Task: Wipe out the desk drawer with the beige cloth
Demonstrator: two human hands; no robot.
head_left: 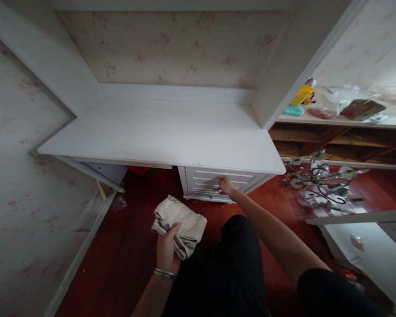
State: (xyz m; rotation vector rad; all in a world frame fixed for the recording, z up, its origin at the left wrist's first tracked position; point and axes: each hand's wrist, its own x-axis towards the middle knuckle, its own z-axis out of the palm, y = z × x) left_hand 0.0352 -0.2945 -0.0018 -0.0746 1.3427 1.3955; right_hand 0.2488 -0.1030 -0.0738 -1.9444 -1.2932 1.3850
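Observation:
My left hand [169, 251] is closed around a folded beige cloth [185, 220] with grey smudges, held above the floor in front of the desk. My right hand [225, 185] reaches out to the white drawer unit [198, 181] under the desk's right side. Its fingers pinch a small knob on the upper drawer front, and the knob is mostly covered by them. The drawers look shut. Above them spreads the white desktop [171, 127], with a raised hutch frame behind it.
A chandelier [323, 180] with glass parts lies on the red wood floor [135, 264] at the right. Behind it, a shelf [317, 118] holds plastic bags and a cardboard box [363, 109]. A white cabinet piece [359, 251] stands at the lower right. Flowered wallpaper covers the left wall [26, 198].

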